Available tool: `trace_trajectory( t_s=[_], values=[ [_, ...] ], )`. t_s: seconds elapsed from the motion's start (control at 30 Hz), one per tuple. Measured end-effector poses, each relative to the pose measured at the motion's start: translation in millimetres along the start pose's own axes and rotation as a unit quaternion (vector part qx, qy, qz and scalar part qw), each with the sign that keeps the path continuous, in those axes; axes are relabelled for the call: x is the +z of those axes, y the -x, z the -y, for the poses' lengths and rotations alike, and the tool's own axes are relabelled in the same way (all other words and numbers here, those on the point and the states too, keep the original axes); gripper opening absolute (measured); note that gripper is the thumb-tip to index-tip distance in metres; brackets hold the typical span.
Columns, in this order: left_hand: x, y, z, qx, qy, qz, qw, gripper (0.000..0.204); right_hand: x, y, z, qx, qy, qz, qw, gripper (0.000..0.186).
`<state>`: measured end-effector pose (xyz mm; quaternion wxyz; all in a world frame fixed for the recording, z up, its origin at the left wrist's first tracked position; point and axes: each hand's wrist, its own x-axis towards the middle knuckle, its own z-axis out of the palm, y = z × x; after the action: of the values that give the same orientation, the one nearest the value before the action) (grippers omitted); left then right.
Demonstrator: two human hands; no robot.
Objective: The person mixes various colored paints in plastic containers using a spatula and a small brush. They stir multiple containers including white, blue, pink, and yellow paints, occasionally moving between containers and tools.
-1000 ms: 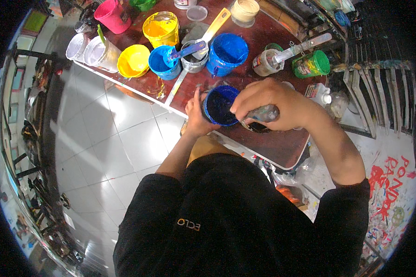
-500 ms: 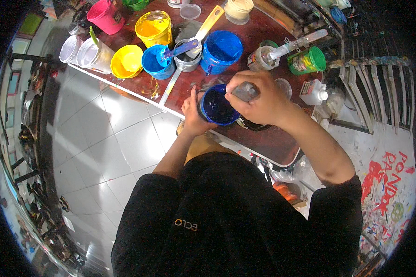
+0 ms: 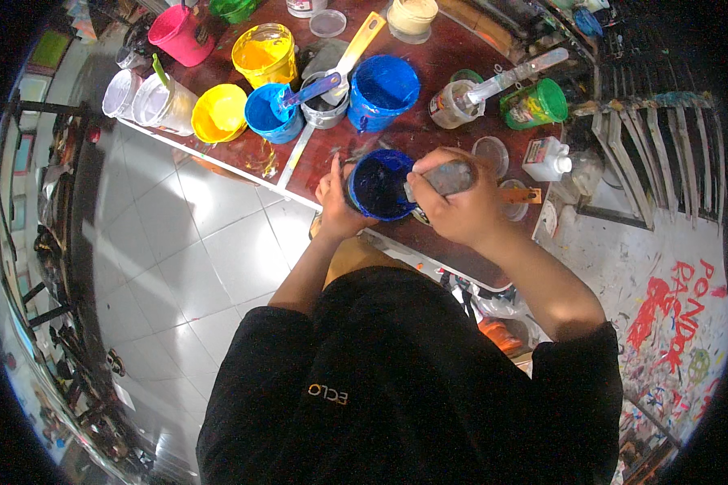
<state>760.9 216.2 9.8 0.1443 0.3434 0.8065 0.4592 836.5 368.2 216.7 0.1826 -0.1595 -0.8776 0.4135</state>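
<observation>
A tub of dark blue paint (image 3: 378, 194) stands near the front edge of the table. My left hand (image 3: 337, 202) is closed around its left side, with the index finger stretched up along the wall. My right hand (image 3: 471, 212) grips a tool with a thick grey, stained handle (image 3: 449, 177) at the tub's right rim. The tool's lower end is hidden by the hand, so I cannot tell its kind or whether it touches the paint. Just right of the right hand, an orange-brown handle (image 3: 522, 196) lies across a round clear lid.
Behind the tub stand a bigger blue bucket (image 3: 384, 90), a light blue tub (image 3: 272, 117) with a purple-handled spatula, and yellow tubs (image 3: 219, 113). To the right are a cup with a stained stick (image 3: 457, 107), a green tub (image 3: 534, 105) and a white bottle (image 3: 547, 159).
My right hand has moved right and slightly toward me with the grey-handled tool, from over the tub to its right rim. The orange-brown handle now shows. The left hand stays on the tub.
</observation>
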Motion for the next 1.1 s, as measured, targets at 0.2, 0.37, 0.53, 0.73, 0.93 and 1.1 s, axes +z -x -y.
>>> trace_trajectory(
  t_s=[0.2, 0.37, 0.53, 0.73, 0.93, 1.1],
  values=[
    [0, 1, -3, -0.017, -0.008, 0.002, 1.000, 0.134, 10, 0, 2, -0.005, 0.002, -0.027, 1.000, 0.007],
    [-2, 1, -4, -0.051, 0.001, 0.026, 0.998, 0.134, 9, -8, -6, 0.069, -0.044, -0.031, 0.996, 0.008],
    [-4, -1, -5, -0.037, 0.000, 0.036, 0.999, 0.136, -6, 2, 3, -0.048, -0.023, 0.039, 0.998, 0.009],
    [-4, -1, -11, -0.039, 0.002, 0.019, 0.999, 0.135, -18, 0, 0, -0.050, 0.007, 0.105, 0.993, 0.011],
    [-3, -1, -8, -0.016, 0.005, 0.016, 1.000, 0.135, -9, 3, -4, -0.088, -0.043, 0.076, 0.992, 0.010],
    [-5, -1, -7, -0.024, -0.016, 0.009, 1.000, 0.134, -21, 0, -9, -0.066, -0.012, 0.127, 0.990, 0.010]
  ],
)
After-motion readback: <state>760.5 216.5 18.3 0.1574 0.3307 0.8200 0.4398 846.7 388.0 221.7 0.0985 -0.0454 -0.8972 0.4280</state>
